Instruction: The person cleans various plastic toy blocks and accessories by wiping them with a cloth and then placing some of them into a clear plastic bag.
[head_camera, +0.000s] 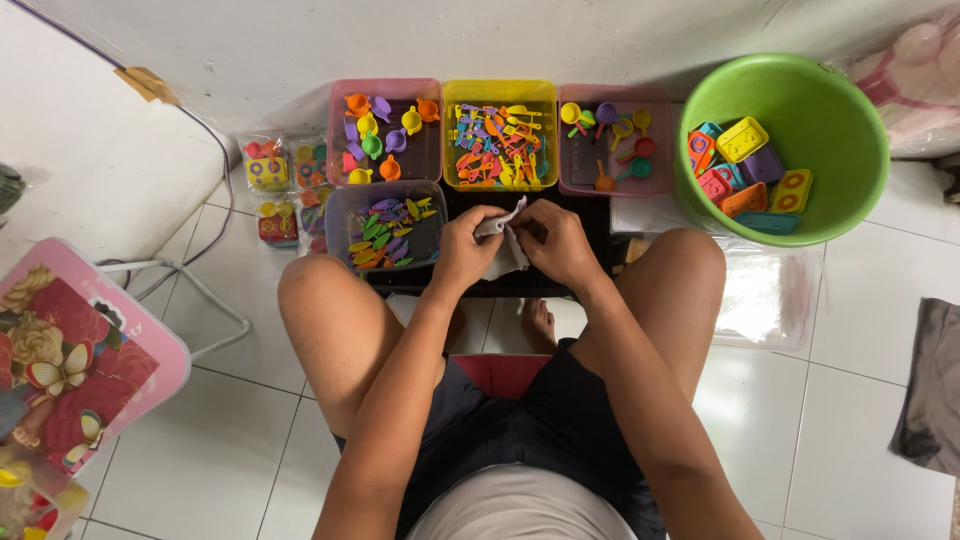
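I sit on a low stool with both hands raised over a black tray (590, 225) in front of my knees. My left hand (464, 247) and my right hand (556, 240) together pinch a small clear plastic bag (504, 240), holding its top between the fingers. Just left of my left hand stands a purple tub (340, 215) of small flat coloured toy pieces. Behind the hands are three tubs: a pink one (338, 130) with toy cups and pots, a yellow one (500, 92) with toy cutlery, and a pink one (615, 178) with toy pans.
A green bucket (790, 90) of coloured toy boxes stands at the right. Packed toy bags (267, 172) lie on the floor at the left. A pink stool with a floral top (70, 350) is at the far left. A stack of clear plastic sheets (765, 300) lies by my right knee.
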